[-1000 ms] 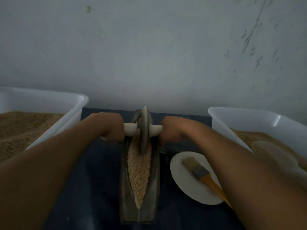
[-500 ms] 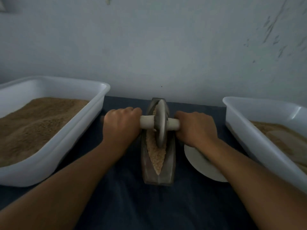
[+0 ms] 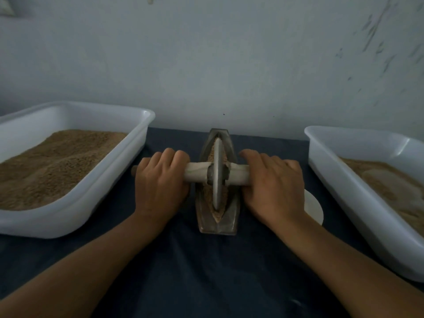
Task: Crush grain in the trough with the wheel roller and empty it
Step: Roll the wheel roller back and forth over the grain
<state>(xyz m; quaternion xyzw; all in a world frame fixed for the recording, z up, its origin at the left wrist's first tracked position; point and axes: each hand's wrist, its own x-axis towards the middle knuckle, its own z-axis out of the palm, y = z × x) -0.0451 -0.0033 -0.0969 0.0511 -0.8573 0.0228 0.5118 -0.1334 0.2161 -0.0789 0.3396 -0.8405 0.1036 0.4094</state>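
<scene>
A narrow grey boat-shaped trough [image 3: 207,222] lies lengthwise on the dark cloth at the centre, filled with tan grain [image 3: 219,215]. The wheel roller [image 3: 216,173] stands upright in it, its grey disc in the groove near the trough's middle. A pale wooden axle [image 3: 196,172] runs through the disc. My left hand [image 3: 160,182] grips the axle's left end from above. My right hand [image 3: 273,184] grips the right end, fingers curled over it.
A white plastic tub [image 3: 110,180] heaped with brown grain stands at the left. A second white tub [image 3: 358,203] with paler grain stands at the right. A white plate [image 3: 313,205] lies partly hidden behind my right wrist. A grey wall rises just behind the table.
The roller has rolled toward me from the trough's far end to about its middle. My head pulled back, so both tubs show more fully and the brush on the plate is hidden.
</scene>
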